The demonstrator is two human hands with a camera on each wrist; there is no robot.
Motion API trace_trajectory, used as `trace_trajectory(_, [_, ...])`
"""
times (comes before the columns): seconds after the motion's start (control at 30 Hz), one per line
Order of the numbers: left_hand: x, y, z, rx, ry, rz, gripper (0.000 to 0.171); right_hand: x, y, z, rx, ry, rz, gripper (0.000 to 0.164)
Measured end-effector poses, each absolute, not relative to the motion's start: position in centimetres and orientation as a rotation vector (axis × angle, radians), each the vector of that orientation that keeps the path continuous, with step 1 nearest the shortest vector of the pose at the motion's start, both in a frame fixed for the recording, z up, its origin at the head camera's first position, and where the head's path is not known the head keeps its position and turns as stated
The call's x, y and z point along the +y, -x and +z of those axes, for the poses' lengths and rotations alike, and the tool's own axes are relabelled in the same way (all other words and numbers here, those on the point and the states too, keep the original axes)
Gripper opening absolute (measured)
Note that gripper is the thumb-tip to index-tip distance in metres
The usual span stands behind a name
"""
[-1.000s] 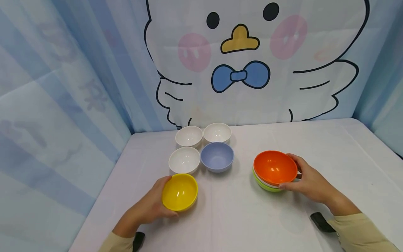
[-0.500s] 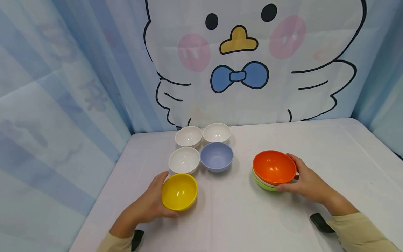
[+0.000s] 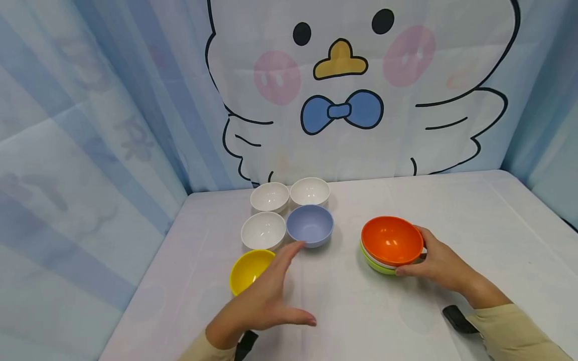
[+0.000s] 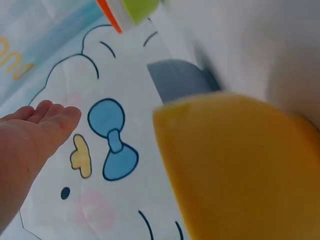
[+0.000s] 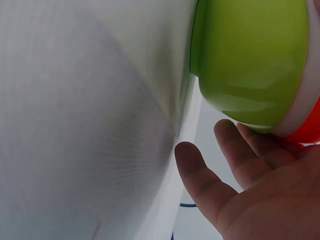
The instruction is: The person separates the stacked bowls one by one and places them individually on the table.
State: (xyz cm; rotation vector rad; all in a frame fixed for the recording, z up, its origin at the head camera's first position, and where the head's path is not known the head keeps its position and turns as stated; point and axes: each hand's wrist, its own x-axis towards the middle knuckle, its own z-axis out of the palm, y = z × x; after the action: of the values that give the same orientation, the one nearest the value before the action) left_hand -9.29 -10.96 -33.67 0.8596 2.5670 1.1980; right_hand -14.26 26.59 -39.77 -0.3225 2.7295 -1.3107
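Note:
In the head view, my left hand (image 3: 264,303) is held above the table in front of the yellow bowl (image 3: 246,269), partly covering it. Its thumb and fingers are spread wide, with nothing between them. The left wrist view shows that hand (image 4: 35,132) straight-fingered and apart from the yellow bowl (image 4: 240,165). On the right, my right hand (image 3: 444,265) grips a stack by its side, thumb at the front and fingers behind. An orange bowl (image 3: 392,241) tops it, with a white bowl and a green bowl (image 5: 250,60) beneath. Some right fingers stretch out below the stack.
Behind the yellow bowl stand a white bowl (image 3: 263,230) and a periwinkle-blue bowl (image 3: 310,225). Two more white bowls, one left (image 3: 269,197) and one right (image 3: 309,191), are at the table's back edge. A curtain (image 3: 352,150) with a cartoon print hangs behind the table.
My left hand has let go of the yellow bowl and moved right and toward the front, its fingers spreading. My right hand has stayed at the stack.

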Motion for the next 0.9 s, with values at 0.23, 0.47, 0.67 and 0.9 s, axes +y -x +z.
trace_trajectory(0.23, [-6.0, 11.1, -34.0, 2.439, -1.004, 1.286, 0.108, 26.5, 14.3, -39.8, 2.742, 0.312, -1.29, 0.109])
trace_trajectory(0.47, [-1.7, 13.6, -34.6, 2.406, -1.093, 1.38, 0.105, 26.4, 14.2, -39.7, 2.762, 0.31, -1.275, 0.108])
trace_trajectory(0.67, [1.3, 15.6, -35.3, 2.46, -1.017, 1.409, 0.105, 26.5, 14.2, -39.8, 2.781, 0.362, -1.302, 0.103])
trace_trajectory(0.9, [4.0, 17.3, -37.0, 2.407, -0.934, 1.489, 0.105, 26.6, 14.2, -39.8, 2.77, 0.356, -1.303, 0.101])
